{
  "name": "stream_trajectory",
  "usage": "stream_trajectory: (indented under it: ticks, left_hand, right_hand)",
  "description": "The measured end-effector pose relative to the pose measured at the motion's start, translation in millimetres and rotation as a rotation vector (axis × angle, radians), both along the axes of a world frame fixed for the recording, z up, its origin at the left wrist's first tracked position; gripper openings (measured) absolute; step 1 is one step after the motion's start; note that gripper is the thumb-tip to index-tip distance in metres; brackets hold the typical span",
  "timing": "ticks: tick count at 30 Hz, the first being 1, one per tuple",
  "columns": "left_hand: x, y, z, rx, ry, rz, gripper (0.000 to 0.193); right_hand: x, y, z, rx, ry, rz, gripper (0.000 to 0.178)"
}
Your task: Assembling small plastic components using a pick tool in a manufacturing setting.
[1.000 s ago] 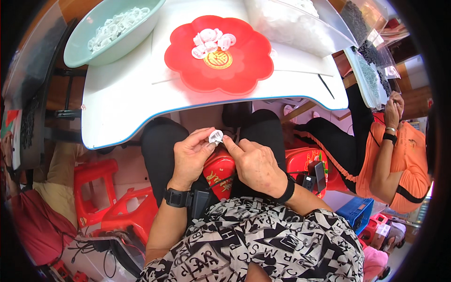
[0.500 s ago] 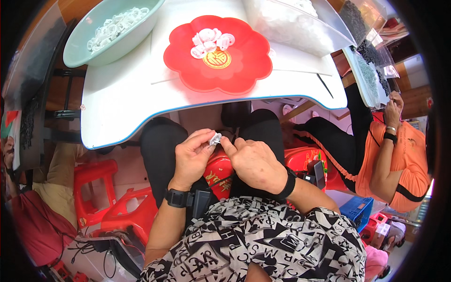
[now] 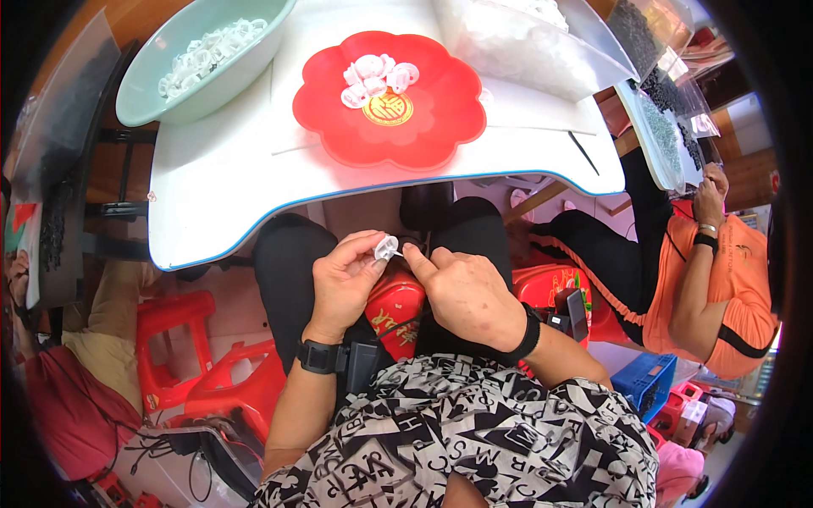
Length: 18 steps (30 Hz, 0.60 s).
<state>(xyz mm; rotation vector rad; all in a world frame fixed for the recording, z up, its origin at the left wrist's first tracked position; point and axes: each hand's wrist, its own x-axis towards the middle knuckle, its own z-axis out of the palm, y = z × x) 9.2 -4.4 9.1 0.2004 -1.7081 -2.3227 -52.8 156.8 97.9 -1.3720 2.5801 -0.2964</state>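
Note:
Above my lap, my left hand (image 3: pixel 345 275) pinches a small round white plastic part (image 3: pixel 386 247) between thumb and fingertips. Close on its right is my right hand (image 3: pixel 470 292), fingers curled in and index finger pointing at the part. A thin pale sliver bridges the index fingertip and the part; whether it belongs to the part or is held apart from it I cannot tell. Beyond my hands, a red flower-shaped plate (image 3: pixel 339 144) on the white table (image 3: pixel 229 182) bears several similar white plastic parts (image 3: pixel 370 76).
A pale green basin (image 3: pixel 135 95) of white rings stands back left. A clear bin (image 3: pixel 584 63) of white pieces stands back right. A person in an orange shirt (image 3: pixel 728 296) works at the right; another in dark red (image 3: pixel 72 389) sits left. Red stools (image 3: pixel 179 309) stand below.
In my left hand the white part has turned, showing more of its round face. My right index finger has drawn slightly away, and the thin pale sliver now shows between.

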Motion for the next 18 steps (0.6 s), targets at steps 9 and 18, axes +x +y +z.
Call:
stream_trajectory:
  ticks: [9,18]
  left_hand:
    - [0,2,2,-0.073,0.003,-0.015,0.03]
    - [1,3,-3,-0.213,-0.039,-0.015,0.029]
  right_hand:
    - [3,-7,-2,-0.018,0.029,0.004,0.043]
    - [-1,-13,-1,0.052,0.178,0.142,0.025]
